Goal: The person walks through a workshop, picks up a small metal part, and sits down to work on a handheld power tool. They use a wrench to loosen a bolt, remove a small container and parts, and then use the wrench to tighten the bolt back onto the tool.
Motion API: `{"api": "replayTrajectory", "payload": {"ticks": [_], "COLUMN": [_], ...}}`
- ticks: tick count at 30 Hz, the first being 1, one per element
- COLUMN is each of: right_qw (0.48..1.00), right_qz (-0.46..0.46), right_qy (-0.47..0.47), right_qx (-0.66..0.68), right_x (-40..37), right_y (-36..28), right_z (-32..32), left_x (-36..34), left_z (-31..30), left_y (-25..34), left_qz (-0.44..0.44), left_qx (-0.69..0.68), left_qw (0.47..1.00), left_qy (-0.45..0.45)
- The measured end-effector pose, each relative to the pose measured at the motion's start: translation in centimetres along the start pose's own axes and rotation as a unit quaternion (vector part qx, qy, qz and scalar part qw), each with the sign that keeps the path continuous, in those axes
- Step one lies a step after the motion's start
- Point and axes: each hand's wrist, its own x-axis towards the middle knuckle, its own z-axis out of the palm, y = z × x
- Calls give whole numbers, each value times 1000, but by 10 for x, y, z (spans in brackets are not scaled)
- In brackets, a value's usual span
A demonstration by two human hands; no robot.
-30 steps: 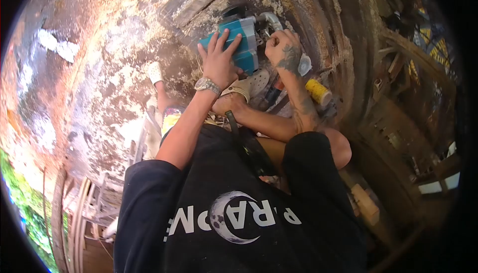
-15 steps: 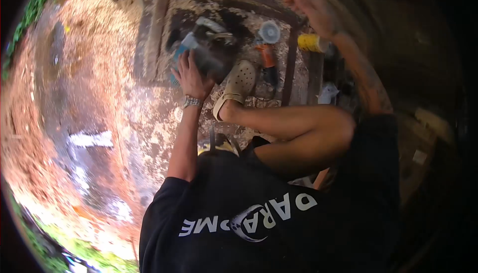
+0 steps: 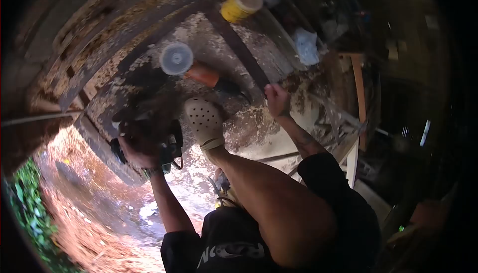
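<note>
My left hand [image 3: 137, 153] is on a dark power tool [image 3: 172, 148] at the lower left, its fingers blurred and curled over the tool's body. My right hand [image 3: 277, 99] is closed beside the lower end of a long dark strip [image 3: 239, 49]; what its fingers hold, if anything, cannot be made out. Between the hands, my foot in a beige perforated clog [image 3: 203, 118] rests on the worn surface. Above the clog lies an orange and black grinder [image 3: 203, 73] with a pale round disc [image 3: 177, 59].
A yellow container [image 3: 241, 5] stands at the top, with a crumpled clear plastic bag [image 3: 306, 46] to its right. Wooden beams [image 3: 99, 34] cross the upper left. An upright wooden piece [image 3: 358, 98] is at the right. Reddish ground and green plants [image 3: 32, 203] show at the lower left.
The view has turned and shifted. My right hand has come down from the upper right and is now closed beside the strip. My left hand stays at the power tool.
</note>
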Motion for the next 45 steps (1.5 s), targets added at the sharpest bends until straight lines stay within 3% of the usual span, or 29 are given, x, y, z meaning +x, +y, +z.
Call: {"api": "replayTrajectory", "payload": {"ticks": [1,2,5,7,9,11,14,17,21,22,24,25,26,27,28,29,30,31,32,35,36,38,40,43,45], "right_qw": [999,997,985,977,979,980,976,989,982,989,993,995,996,993,991,973,976,977,976,971,968,962,955,956,959], "right_qz": [-18,-29,-48,-18,-11,-11,-32,-26,-108,-59,-45,-19,10,7,107,214,213,212,205,144,167,185,167,155,171], "right_qy": [5,20,44,22,9,-3,6,11,103,91,81,74,71,37,7,-85,-35,15,62,168,169,200,244,249,219], "right_qx": [-36,-69,-157,-211,-202,-197,-214,-143,-113,-99,-80,-63,-48,-112,-85,-5,9,23,38,89,77,26,-11,-22,-54], "right_x": [-7,-8,14,20,20,20,20,16,-9,-27,-75,-107,-145,-188,-234,-276,-313,-350,-381,-410,-410,-396,-375,-337,-310], "right_y": [-3,0,3,17,31,33,24,27,14,10,29,42,61,94,111,141,153,162,170,185,185,200,226,244,242], "right_z": [-1,0,7,15,24,27,24,15,-13,-20,-35,-41,-46,-48,-58,-73,-97,-117,-135,-196,-222,-261,-293,-325,-345], "left_x": [-13,-13,-34,-27,-30,-26,-3,3,16,17,13,11,10,10,10,12,12,13,14,19,19,35,24,21,16], "left_z": [9,12,26,21,31,24,7,8,-3,-9,-8,-2,8,16,22,23,16,11,15,12,24,56,47,26,22], "left_y": [-16,-14,-45,-34,-43,-42,-10,-12,28,42,32,22,1,-18,-35,-43,-45,-47,-44,-66,-75,-115,-116,-68,-38], "left_qz": [22,-57,-7,-35,-75,-48,-114,-60,-109,-153,-141,-132,-59,-54,-51,-50,105,255,153,111,155,1,-121,-144,-204], "left_qx": [25,1,29,21,40,33,-44,-108,-35,-25,9,23,33,32,30,26,155,279,119,178,194,129,57,133,79], "left_qw": [999,998,997,999,996,998,992,991,991,987,989,990,994,994,995,996,979,922,979,974,968,992,990,978,976], "left_qy": [33,40,73,-15,27,-1,-4,53,66,50,51,52,88,85,80,70,74,82,69,-88,25,-13,-53,-72,-19]}}
